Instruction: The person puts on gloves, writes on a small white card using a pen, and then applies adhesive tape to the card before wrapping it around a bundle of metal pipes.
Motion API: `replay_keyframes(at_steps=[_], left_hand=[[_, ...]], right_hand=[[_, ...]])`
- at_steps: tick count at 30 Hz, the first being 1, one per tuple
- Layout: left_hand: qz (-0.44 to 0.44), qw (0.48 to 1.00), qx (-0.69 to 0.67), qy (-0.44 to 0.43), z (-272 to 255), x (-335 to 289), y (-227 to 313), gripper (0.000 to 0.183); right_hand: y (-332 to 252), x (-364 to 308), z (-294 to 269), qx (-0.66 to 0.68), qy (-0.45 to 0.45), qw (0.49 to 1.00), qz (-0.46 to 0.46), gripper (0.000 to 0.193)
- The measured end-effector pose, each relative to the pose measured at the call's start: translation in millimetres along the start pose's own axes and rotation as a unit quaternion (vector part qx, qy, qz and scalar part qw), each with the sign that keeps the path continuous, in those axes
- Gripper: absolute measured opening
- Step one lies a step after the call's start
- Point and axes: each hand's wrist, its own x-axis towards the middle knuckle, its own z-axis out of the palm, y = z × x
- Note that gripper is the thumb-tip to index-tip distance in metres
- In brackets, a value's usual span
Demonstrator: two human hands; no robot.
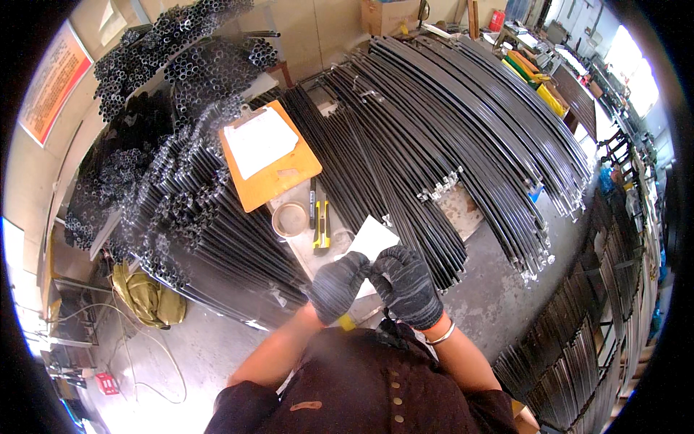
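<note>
Dark knit gloves cover both my hands, which meet in front of my chest. A small white sheet of paper (pixel 373 238) sticks up between them. My left hand (pixel 337 288) pinches its lower left side, and my right hand (pixel 406 288) has its fingers closed at the lower right side. The fingertips nearly touch and hide the sheet's lower edge. Just beyond lie a yellow-and-black utility knife (pixel 322 226), a black marker (pixel 312 205) and a roll of tape (pixel 290 219). Farther off, an orange clipboard (pixel 273 189) carries white paper under its clip.
Bundles of dark metal tubes (pixel 195 173) are stacked at the left, ends toward me. Long dark rods (pixel 463 130) lie in rows ahead and to the right. A tan bag (pixel 148 296) and a loose cable (pixel 177 369) are on the left floor. More bars (pixel 564 362) stand at the lower right.
</note>
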Motion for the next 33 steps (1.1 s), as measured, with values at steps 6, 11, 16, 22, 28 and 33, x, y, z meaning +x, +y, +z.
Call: replay_keyframes(at_steps=[6,11,16,22,28,33], left_hand=[[-0.048,0.994,-0.084,0.048,9,3,5,0.008],[-0.111,0.924,-0.356,0.08,14,9,7,0.011],[-0.096,0.933,-0.343,0.042,1,11,12,0.023],[-0.074,0.955,-0.287,0.011,2,12,4,0.027],[-0.099,0.938,-0.332,-0.011,1,12,-2,0.023],[-0.02,0.993,-0.118,0.008,3,18,-1,0.012]], right_hand=[[0,0,0,-0.031,0.019,0.999,-0.019,0.018],[4,-8,-3,-0.021,0.024,0.999,-0.027,0.019],[-5,1,-11,0.03,0.037,0.998,0.029,0.023],[11,-10,0,0.045,0.031,0.998,0.011,0.023],[9,1,-5,0.02,0.049,0.998,-0.03,0.023],[-5,-1,-8,0.015,0.015,1.0,-0.003,0.021]])
